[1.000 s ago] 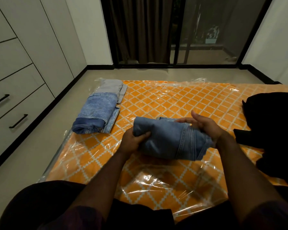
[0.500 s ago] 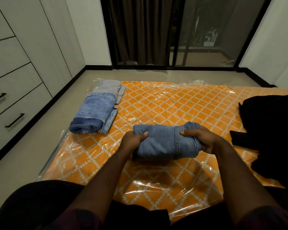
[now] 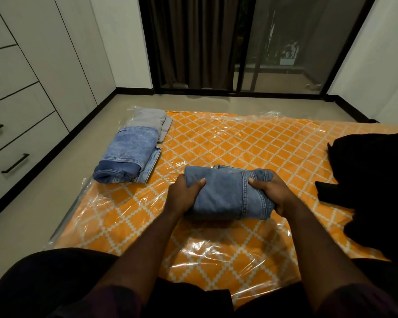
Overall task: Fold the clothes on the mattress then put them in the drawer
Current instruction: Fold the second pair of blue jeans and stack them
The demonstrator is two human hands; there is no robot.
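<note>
jeans: folded denim bundle [image 3: 225, 196] sitting mid-mattress [image 3: 216, 143], a bit toward the near edge

left hand: the left hand [image 3: 182, 195] is wrapped round the bundle's left end, thumb on top, fingers tucked under

right hand: the right hand [image 3: 271, 191] is clamped on the right end where the seams are, fingers curled over it

how it'll handle: I'd guess denim this thick is kinda heavy and floppy but not slippery. It won't break, but the layers will probably spring open if you let one end go.

where to grab: both ends at once like this, or scoop from underneath so the fold stays shut

vs a second ago: the right hand was flat and open over that end, now it's gripping. The bundle looks tighter and squarer too.

other stuff: folded stack [image 3: 129, 157] at the mattress's left edge, black clothes [image 3: 372, 180] heaped on its right edge, drawers [image 3: 21, 152] off the mattress's left side, all closed
</note>
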